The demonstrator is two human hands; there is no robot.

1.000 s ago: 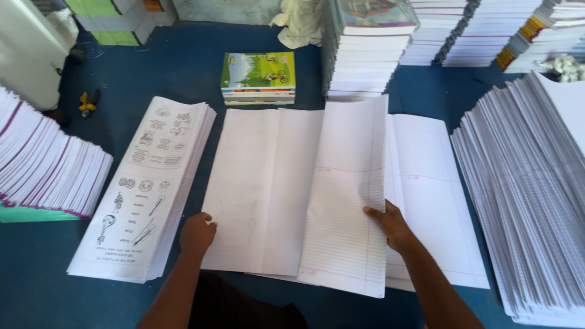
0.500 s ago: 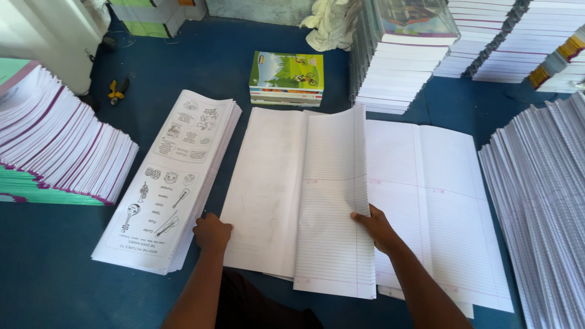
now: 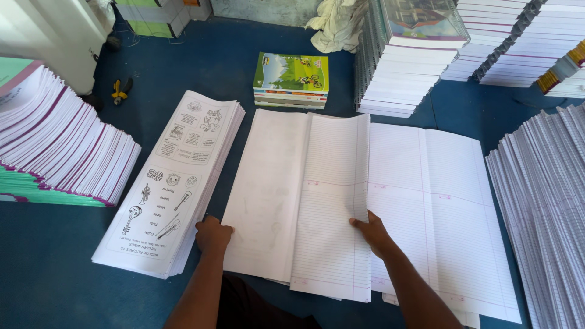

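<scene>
Large ruled sheets [image 3: 332, 201] lay on the blue table [image 3: 55, 286], directly in front of the person — one lined sheet was folded over toward the left, its free edge raised along the middle. The right hand [image 3: 373, 233] gripped that sheet's right edge low down, thumb on top, fingers curled under the paper. The left hand [image 3: 212, 234] rested at the lower left corner of the blank-faced left portion of the sheets, fingers bent and pressed onto the paper edge; whether it pinched anything I could not tell.

Just beside the left hand — a stack of printed picture sheets [image 3: 173, 180] with line drawings, set at a slant. Farther left, a fanned pile of purple-edged covers [image 3: 58, 152]. Behind the sheets lay a short pile of green-covered notebooks [image 3: 291, 79], and to its right a tall stack of bound notebooks [image 3: 405, 58]. Yellow-handled pliers [image 3: 120, 90] sat on the table at upper left. A leaning stack of white paper [image 3: 545, 219] filled the right side.
</scene>
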